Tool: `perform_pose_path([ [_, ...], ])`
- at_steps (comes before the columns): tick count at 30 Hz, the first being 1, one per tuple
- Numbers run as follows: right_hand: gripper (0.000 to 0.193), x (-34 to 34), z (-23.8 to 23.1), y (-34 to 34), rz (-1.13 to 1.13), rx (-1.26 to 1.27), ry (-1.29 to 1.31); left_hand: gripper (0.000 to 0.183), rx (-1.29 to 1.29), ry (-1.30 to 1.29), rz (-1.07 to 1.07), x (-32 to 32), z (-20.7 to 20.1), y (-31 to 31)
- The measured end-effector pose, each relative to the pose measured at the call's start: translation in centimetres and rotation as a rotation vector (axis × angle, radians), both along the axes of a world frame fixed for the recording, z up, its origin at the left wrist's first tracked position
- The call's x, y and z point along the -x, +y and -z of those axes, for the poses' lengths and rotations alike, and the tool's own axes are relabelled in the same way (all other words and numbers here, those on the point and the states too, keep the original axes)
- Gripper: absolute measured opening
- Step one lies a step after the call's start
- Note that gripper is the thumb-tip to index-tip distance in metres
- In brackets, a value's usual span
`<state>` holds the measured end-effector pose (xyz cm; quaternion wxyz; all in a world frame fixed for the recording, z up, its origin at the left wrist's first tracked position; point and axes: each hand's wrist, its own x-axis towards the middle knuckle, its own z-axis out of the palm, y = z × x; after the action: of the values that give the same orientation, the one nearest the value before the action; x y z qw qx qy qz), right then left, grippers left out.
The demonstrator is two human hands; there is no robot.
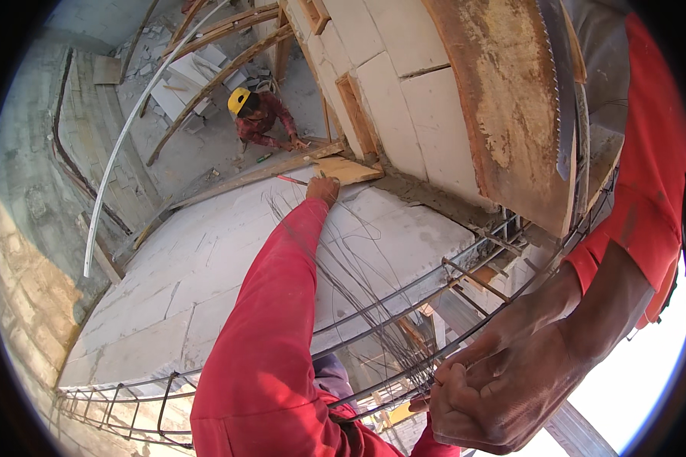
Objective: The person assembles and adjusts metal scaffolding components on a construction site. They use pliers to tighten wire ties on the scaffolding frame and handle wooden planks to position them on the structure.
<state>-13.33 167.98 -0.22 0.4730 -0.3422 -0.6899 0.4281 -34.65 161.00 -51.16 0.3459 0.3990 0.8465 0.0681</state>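
My left hand, at the end of a long red sleeve, reaches over the pale block surface to a wooden board. Its fingers look closed, and a thin red pencil-like stick juts out to their left. No right hand of mine can be made out. Close by on the right, a co-worker in red sleeves has both hands together at the steel bars. A bundle of thin wires fans out from those fingers, across the bars and beside my forearm.
Below, a person in a yellow helmet reaches toward the blocks' far edge. A block wall rises at the upper right, with a stained board and a toothed saw blade before it. A pale curved pipe crosses the left side.
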Motion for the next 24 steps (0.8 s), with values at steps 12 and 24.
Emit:
perform_pose_path([
  [12, 0.076, 0.1, 0.0, 0.0, -0.001, 0.003, 0.012, 0.027, -0.025, 0.013, -0.057, -0.2, -1.1, -0.1],
  [24, 0.077, 0.1, 0.2, -0.2, 0.004, 0.032, 0.012, 0.021, -0.072, -0.003, -0.085, -0.2, -0.4, -0.1],
])
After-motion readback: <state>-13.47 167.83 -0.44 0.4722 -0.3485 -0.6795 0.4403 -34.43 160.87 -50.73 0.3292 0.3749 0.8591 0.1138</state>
